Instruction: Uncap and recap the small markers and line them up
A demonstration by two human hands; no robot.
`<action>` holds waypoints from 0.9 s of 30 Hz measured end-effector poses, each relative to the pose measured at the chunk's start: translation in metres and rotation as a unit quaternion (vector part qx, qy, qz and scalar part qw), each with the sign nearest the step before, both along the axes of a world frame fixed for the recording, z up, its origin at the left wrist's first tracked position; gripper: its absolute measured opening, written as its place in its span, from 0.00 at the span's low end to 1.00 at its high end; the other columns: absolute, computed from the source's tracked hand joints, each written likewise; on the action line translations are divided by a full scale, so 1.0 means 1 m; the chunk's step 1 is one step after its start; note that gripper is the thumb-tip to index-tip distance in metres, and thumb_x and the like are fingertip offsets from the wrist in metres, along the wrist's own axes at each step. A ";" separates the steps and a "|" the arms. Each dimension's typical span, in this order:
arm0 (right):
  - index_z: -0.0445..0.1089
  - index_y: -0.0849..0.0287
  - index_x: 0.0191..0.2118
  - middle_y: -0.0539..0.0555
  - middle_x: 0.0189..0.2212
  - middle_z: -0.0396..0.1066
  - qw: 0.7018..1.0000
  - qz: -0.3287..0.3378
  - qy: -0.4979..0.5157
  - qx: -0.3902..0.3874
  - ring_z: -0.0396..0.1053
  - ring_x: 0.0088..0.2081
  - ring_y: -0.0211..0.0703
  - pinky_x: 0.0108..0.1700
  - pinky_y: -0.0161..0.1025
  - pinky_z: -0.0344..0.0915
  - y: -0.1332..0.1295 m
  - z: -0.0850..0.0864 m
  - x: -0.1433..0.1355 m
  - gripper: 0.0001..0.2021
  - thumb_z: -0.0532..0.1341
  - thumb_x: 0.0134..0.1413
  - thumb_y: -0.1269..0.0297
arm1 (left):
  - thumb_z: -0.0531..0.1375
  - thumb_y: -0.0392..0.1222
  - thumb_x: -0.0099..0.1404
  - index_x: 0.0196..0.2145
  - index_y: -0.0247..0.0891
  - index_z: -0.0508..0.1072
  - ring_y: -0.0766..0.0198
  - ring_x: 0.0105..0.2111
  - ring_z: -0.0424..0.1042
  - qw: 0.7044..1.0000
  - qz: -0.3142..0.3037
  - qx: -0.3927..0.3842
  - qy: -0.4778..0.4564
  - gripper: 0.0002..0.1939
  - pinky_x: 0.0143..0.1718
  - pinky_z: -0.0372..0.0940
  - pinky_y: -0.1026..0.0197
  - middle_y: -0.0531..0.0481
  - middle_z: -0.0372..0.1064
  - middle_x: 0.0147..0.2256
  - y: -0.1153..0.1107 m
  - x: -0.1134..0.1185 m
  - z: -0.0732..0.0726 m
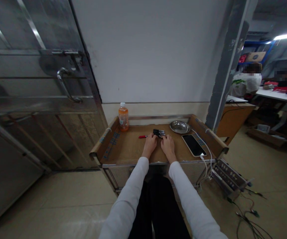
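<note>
Several black pens with silvery bands (159,132) lie side by side as a small bunch on the brown board top of a cart (131,149). My left hand (150,144) rests at the bunch's near left side, fingers bent and together; what they pinch is hidden. A red pen (142,136) lies crosswise just left of those fingers, its right end hidden by the hand. At the near right side of the bunch, my right hand (167,145) has its fingers closed against the ends of the black pens.
An orange drink bottle (123,118) stands at the back left. A round metal dish (179,126) sits back right, with a phone (194,145) and its white cable (209,151) nearer. Raised cardboard sides edge the cart. Cables and a metal unit (229,177) are on the floor, right.
</note>
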State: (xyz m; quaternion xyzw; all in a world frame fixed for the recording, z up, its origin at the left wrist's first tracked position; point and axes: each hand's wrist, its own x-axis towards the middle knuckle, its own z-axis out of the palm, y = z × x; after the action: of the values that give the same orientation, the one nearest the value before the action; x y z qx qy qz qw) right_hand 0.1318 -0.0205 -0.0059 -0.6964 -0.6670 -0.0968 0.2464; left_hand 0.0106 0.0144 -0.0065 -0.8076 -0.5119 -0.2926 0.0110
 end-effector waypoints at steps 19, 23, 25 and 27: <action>0.69 0.59 0.44 0.59 0.42 0.66 0.999 0.040 0.018 -0.005 0.62 0.44 0.45 0.46 0.39 0.56 0.000 0.001 0.003 0.11 0.51 0.62 0.68 | 0.55 0.32 0.64 0.40 0.38 0.73 0.60 0.45 0.68 0.996 -0.075 -0.023 -0.043 0.09 0.50 0.62 0.55 0.45 0.70 0.41 0.002 -0.004 0.001; 0.69 0.60 0.44 0.59 0.41 0.67 1.000 0.013 0.027 -0.001 0.63 0.43 0.44 0.45 0.38 0.57 0.000 0.001 0.004 0.12 0.50 0.62 0.69 | 0.54 0.32 0.64 0.38 0.36 0.73 0.59 0.44 0.69 0.999 -0.021 -0.028 -0.041 0.08 0.49 0.62 0.56 0.44 0.70 0.40 -0.003 -0.003 0.005; 0.69 0.60 0.45 0.59 0.42 0.67 1.000 0.013 0.027 0.002 0.64 0.43 0.43 0.45 0.37 0.57 0.000 0.001 0.004 0.12 0.50 0.62 0.70 | 0.55 0.32 0.64 0.38 0.36 0.73 0.59 0.44 0.69 0.998 -0.026 -0.034 -0.044 0.08 0.49 0.62 0.56 0.43 0.70 0.40 -0.003 -0.003 0.006; 0.68 0.60 0.45 0.58 0.42 0.67 0.999 0.024 0.028 0.001 0.64 0.43 0.43 0.46 0.37 0.57 -0.001 0.002 0.004 0.12 0.50 0.62 0.70 | 0.55 0.32 0.64 0.38 0.36 0.73 0.60 0.44 0.69 0.996 -0.058 -0.039 -0.048 0.08 0.49 0.62 0.57 0.44 0.71 0.41 -0.002 -0.003 0.006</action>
State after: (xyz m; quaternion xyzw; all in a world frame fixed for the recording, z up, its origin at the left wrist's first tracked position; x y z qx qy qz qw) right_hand 0.1355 -0.0210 -0.0041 -0.6821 -0.6765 -0.0724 0.2680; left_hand 0.0081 0.0124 -0.0007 -0.8206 -0.4754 -0.3110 -0.0621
